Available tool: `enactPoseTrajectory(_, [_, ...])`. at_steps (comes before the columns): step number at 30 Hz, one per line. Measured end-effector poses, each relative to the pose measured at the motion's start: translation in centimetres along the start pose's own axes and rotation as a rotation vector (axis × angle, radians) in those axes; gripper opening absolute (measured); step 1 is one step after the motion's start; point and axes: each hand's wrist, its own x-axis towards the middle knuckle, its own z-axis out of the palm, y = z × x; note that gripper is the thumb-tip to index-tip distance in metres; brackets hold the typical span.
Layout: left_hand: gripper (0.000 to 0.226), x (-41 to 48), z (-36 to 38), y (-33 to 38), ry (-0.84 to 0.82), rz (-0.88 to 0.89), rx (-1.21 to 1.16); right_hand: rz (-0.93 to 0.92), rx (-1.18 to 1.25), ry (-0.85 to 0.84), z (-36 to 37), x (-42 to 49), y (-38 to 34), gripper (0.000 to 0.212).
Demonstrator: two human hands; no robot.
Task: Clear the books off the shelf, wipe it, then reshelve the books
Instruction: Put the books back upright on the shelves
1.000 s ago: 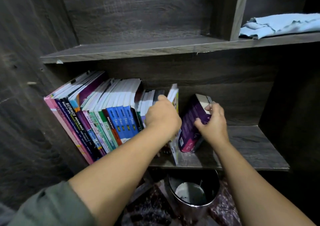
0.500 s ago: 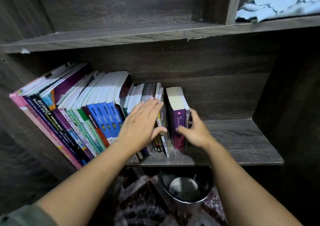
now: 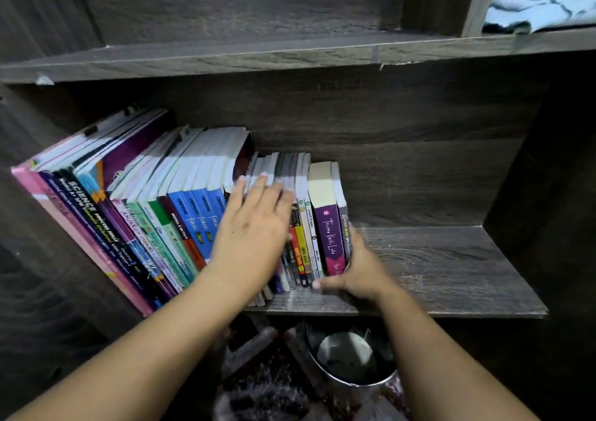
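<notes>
A: Nearest first: what sits under the shelf's front edge?

B: A bin (image 3: 351,356), open-topped, right below where the row ends. Anything sliding off the front edge lands in it or beside it.

A: And the hands?

B: The right hand (image 3: 359,272) cups the foot of the row's right end. Its thumb stretches along the bottom of the spines and its fingers lie against the side of the last book. They look pressed flat, not closed round it. The left hand (image 3: 254,227) lies on the middle spines, fingers (image 3: 261,191) straight and slightly apart, holding nothing.

A: Where are the books (image 3: 145,214)?

B: All on the shelf (image 3: 451,275), packed from its left corner to about the middle. The thin ones under the left palm stand right at the front edge, and some seem to overhang it.

A: The risk, then?

B: There's no bookend. If the right hand lets go carelessly, I'd expect the purple book (image 3: 329,237) and its neighbour to topple onto the bare right half. A hard shove leftward could squeeze the thin ones forward, off the edge.

A: Farther back?

B: The cloth (image 3: 545,4) lies at the right end of the upper shelf (image 3: 290,53), well apart from the books. I see no trouble there.
</notes>
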Motion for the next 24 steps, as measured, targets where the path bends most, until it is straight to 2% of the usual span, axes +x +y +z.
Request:
enactPoseTrajectory(4, [0.076,-3.4,-0.3,-3.1,0.184,-0.182,0.015,-0.013,-0.067,0.163,1.1,-1.1,-2.4,0.146])
enactPoseTrajectory(7, [0.08,-3.9,0.6,-4.5,0.254,-0.32,-0.073,-0.009,-0.085,0.167,1.3,-1.5,-2.4,0.14])
enactPoseTrajectory(10, [0.087,-4.1,2.7,-5.2,0.32,-0.295,-0.051,-0.078,0.011,0.142,1.1,-1.6,-2.7,0.138])
enactPoseTrajectory(12, [0.087,-4.2,4.0,-5.6,0.386,-0.281,-0.045,-0.129,0.078,0.186,1.1,-1.3,-3.5,0.139])
enactPoseTrajectory(16, [0.093,-4.0,5.6,-6.0,0.48,-0.292,-0.009,-0.179,0.064,0.3,1.9,-1.0,-4.5,0.135])
enactPoseTrajectory(19, [0.099,-3.7,5.9,-5.8,0.527,-0.318,0.028,-0.194,0.074,0.327,2.5,-1.3,-4.3,0.132])
enactPoseTrajectory(24, [0.117,-3.3,5.1,-4.1,0.473,-0.422,-0.041,-0.27,0.002,0.337,1.9,-1.1,-4.2,0.122])
